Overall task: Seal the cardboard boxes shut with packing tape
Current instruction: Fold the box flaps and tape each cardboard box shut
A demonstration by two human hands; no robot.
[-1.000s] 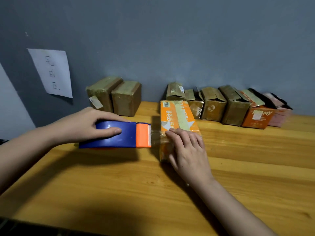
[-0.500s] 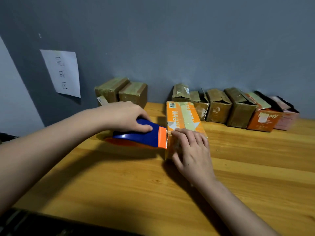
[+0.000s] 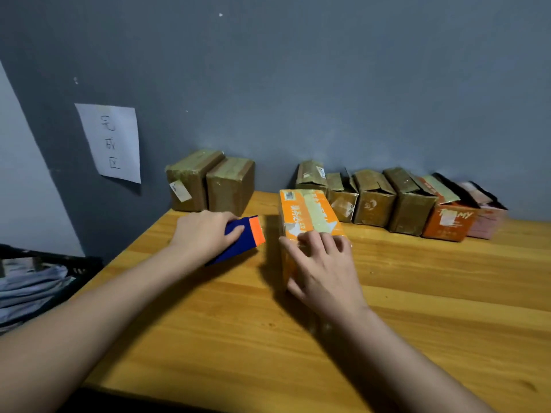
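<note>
Gripping dispenser (image 3: 242,240) in left hand (image 3: 205,237), fingers curled over blue body, orange end toward box (image 3: 308,222), small gap between. I see right hand (image 3: 323,265) flat on box's near end, fingers spread, pressing tape. Box mid-table (image 3: 417,293); two boxes (image 3: 210,181) back left, box row (image 3: 396,201) back right.

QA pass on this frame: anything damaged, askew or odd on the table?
Mostly the back row right of the orange box: the brown boxes there have crumpled flaps standing open and unsealed. The two brown boxes at left look taped shut. Nothing spilled.
</note>
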